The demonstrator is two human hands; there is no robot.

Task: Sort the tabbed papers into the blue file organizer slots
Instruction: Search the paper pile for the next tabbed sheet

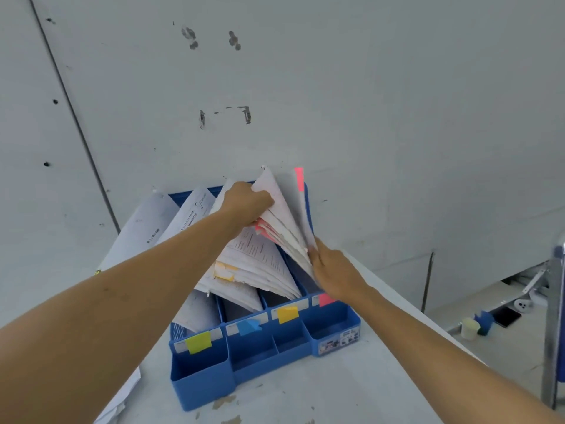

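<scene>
A blue file organizer [333, 328] stands on a white table against the wall, its slots marked by lime, blue, yellow and pink tabs. Papers lean in every slot. My left hand [244, 203] grips the top of a bundle of sheets [278, 215] with pink tabs in the rightmost slot, pulling them leftward. My right hand [333, 270] pinches the front edge of a sheet carrying a pink tab [299, 179] at its top, standing in that same slot. Sheets with yellow tabs [224, 272] lie in the slot to the left.
The white table [305, 393] ends close on the right. More loose papers [122, 399] hang off its left front. On the floor at right sit a pale cup [469, 328], a small blue container [484, 322] and a metal post [553, 316].
</scene>
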